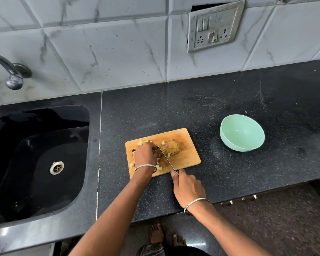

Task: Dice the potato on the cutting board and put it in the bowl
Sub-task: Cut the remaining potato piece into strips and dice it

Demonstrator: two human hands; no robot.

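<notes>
My left hand [146, 155] is curled over the cut end of the potato [173, 147] on the wooden cutting board [189, 156]. My right hand [187, 187] grips the knife [167, 158] handle just off the board's near edge. The blade runs diagonally up, right against my left fingers. Diced pieces [142, 142] are scattered around my left hand. The mint green bowl [229, 141] sits on the dark counter [174, 108], well off to the right. The black sink [39, 182] is on the left.

wooden cutting board [183, 154] | speckled (glossy) countertop [229, 100] | metal knife [166, 158]
</notes>
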